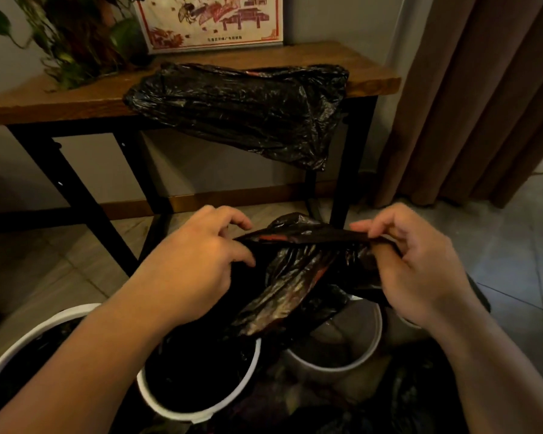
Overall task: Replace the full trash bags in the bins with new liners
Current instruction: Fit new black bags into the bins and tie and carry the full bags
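**Both hands on a black liner over the bins**

We've got a black liner (295,277) stretched btwn both hands, held in the air above the gap btwn the middle bin (182,415) and the R bin (326,371). Our L hand (198,261) has fingers curled and grips the liner's L end, thumb pressed onto the plastic. Our R hand (420,267) pinches the top edge at the R end btwn thumb and forefinger, w/ the other fingers curled behind the plastic. The top edge runs taut from hand to hand; the rest hangs crumpled below, w/ a reddish strip showing through the folds.

Three white round bins stand on the tiled floor under our arms. The L bin (44,325) and the middle bin both show black plastic inside. The R bin's inside looks grey. More dark plastic lies bottom R (405,402), too dim to tell what it is.

Behind the bins is a wooden table (76,95) on black legs. A second black bag (242,111) lies on its top, R part drooping over the front edge. A leafy plant (76,36) and a framed picture (210,20) stand at the back of the table. A brown curtain (483,89) hangs at R.
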`<state>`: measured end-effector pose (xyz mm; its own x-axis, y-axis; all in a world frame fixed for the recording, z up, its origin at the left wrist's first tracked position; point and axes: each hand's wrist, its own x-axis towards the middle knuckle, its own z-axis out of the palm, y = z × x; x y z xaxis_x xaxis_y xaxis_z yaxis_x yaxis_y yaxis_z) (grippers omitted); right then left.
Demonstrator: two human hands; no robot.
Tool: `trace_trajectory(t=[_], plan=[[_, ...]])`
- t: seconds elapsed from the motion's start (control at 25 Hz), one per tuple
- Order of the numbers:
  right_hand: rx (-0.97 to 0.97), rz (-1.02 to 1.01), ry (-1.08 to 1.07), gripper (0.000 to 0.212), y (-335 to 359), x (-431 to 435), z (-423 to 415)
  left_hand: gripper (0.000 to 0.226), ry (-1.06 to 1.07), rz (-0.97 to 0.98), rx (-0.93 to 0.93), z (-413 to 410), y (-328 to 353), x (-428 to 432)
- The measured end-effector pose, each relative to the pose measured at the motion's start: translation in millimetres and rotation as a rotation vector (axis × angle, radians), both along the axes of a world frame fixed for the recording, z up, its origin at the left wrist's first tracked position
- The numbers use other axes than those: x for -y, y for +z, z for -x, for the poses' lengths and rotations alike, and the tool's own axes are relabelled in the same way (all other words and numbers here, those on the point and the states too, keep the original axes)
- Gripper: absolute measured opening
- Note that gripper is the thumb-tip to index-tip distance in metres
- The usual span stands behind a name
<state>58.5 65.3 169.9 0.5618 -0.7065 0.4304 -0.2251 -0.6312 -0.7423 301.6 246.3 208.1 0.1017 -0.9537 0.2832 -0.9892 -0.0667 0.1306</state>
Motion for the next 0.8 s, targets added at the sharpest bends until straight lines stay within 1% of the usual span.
trace_trajectory(t=[0.04,0.12,0.2,0.28,0.32,0.52,0.6,0.64,0.72,0.8], plan=[[-0.009,0.024,-0.002,0.055,3,0,2,0.035,0.031,0.006,0.047,-1,-1,0],[-0.036,0.135,-0.025,0.058,9,0,6,0.030,0.104,0.013,0.111,-2,-2,-1],[-0.038,0.217,-0.059,0.057,14,0,9,0.038,0.176,0.028,0.148,-8,-3,-4],[-0.033,0.287,-0.092,0.050,17,-2,12,0.043,0.212,0.055,0.133,-15,-3,-7],[-0.044,0.323,-0.109,0.047,18,-4,14,0.042,0.213,0.069,0.119,-18,-4,-8],[-0.144,0.439,-0.162,0.036,18,-6,20,0.028,0.254,0.116,0.125,-24,-3,-11],[-0.161,0.496,-0.200,0.039,17,-7,21,0.022,0.330,0.161,0.123,-23,0,-14],[-0.161,0.512,-0.220,0.038,16,-8,23,0.020,0.367,0.180,0.115,-21,1,-15],[-0.123,0.545,-0.253,0.034,15,-8,26,0.027,0.409,0.202,0.101,-15,-2,-18],[-0.040,0.543,-0.269,0.034,16,-9,26,0.033,0.377,0.216,0.128,-16,-6,-23]])
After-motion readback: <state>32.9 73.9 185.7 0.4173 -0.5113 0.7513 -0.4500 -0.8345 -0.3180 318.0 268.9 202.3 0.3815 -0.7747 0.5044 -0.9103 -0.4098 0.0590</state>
